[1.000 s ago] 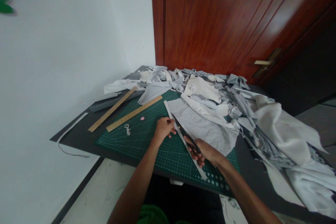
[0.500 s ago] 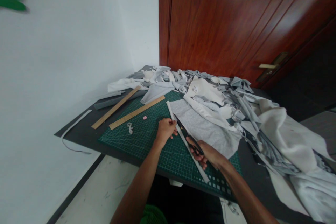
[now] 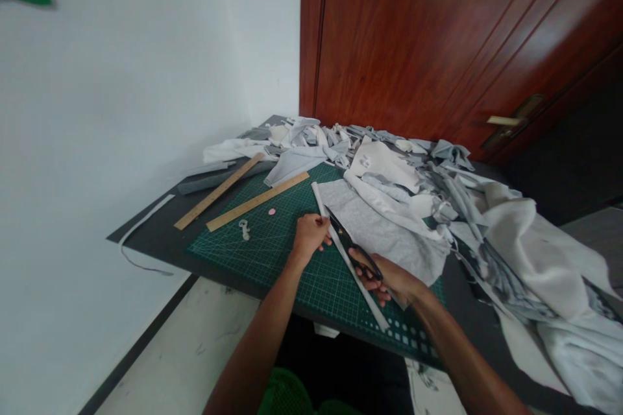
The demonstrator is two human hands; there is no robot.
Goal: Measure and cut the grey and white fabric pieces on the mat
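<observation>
My right hand (image 3: 377,274) is wrapped round the handles of black scissors (image 3: 363,262), whose blades point away from me along a narrow light fabric strip (image 3: 357,280). The strip runs from near the middle of the green cutting mat (image 3: 257,253) towards its front edge. My left hand (image 3: 313,233) is closed, with thumb and fingers pinching the strip beside the scissor tips. To the right of the blades lies a flat grey piece of fabric (image 3: 389,227), partly covered by other cloth.
Two wooden rulers (image 3: 257,201) lie at the left, with a pink disc (image 3: 271,212) and a small white twisted scrap (image 3: 244,229) near them. Heaped fabric scraps (image 3: 321,139) line the back, and larger cloth (image 3: 525,240) covers the right. A wall and a brown door (image 3: 413,45) stand behind.
The scissor handles have spread a little wider in my right hand. My left hand stays at the strip. The whole view has shifted slightly.
</observation>
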